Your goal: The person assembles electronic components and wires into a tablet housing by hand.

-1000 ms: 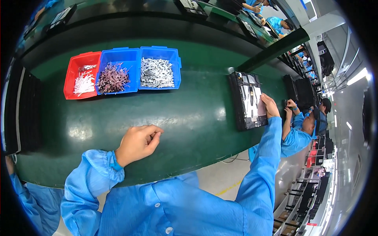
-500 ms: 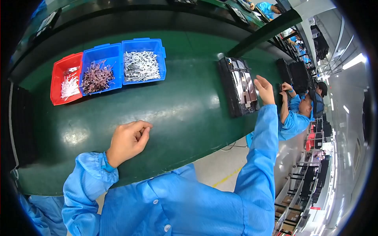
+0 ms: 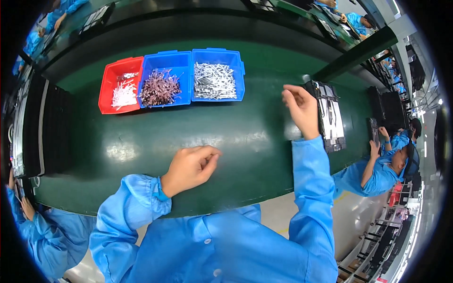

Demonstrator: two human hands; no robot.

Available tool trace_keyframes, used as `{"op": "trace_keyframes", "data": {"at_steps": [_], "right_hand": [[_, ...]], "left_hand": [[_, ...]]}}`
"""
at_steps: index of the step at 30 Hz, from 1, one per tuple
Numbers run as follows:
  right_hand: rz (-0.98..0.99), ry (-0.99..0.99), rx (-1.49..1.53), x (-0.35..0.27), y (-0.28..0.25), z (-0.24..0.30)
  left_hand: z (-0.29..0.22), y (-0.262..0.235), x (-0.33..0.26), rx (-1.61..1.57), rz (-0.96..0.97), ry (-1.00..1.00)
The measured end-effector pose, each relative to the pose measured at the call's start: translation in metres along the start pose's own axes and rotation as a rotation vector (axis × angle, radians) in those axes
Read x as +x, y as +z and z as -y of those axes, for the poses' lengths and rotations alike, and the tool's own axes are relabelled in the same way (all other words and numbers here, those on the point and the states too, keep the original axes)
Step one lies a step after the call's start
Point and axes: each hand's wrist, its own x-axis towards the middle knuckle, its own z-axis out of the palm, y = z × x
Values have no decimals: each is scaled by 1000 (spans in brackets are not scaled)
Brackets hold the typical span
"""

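My left hand (image 3: 191, 170) hovers over the near middle of the green table (image 3: 188, 129), its fingers curled in and its thumb close to the index finger. Nothing shows between them. At the right my right hand (image 3: 303, 111) is raised with thumb and fingers apart, and I see nothing in it. Just beside it lies a stack of flat black trays (image 3: 331, 115) with silvery and white flat parts on top. The right hand partly covers the stack's left edge.
Along the far side stand a red bin (image 3: 107, 89) of small white pieces, a blue bin (image 3: 185, 78) of brownish thin-wired parts and another blue bin (image 3: 239, 78) of white-and-silver pieces. Tall black trays (image 3: 56, 127) are stacked at left. A co-worker (image 3: 373, 170) sits at right, another at lower left.
The view has swung, so the bins and tray stack appear farther right. My right hand has moved left across the tray stack, to its left edge. My left hand stays curled.
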Motion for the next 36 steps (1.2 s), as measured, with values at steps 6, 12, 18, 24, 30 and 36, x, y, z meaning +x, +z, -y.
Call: {"op": "trace_keyframes", "data": {"at_steps": [6, 12, 18, 24, 30, 36], "right_hand": [[-484, -259, -1017, 30, -20, -9], [-259, 2, -1246, 47, -47, -31], [-237, 69, -1191, 49, -48, -32], [-290, -3, -1202, 50, -43, -32], [-321, -55, -1248, 54, -30, -46], [-417, -368, -970, 38, 16, -3]], "left_hand": [[-9, -6, -3, 102, 33, -35], [-3, -5, -1, 94, -3, -25], [-1, 1, 0, 99, -26, 13], [-1, -3, 1, 106, -1, -14], [3, -3, -5, 135, -49, 13], [-6, -13, -1, 40, 47, -55]]}}
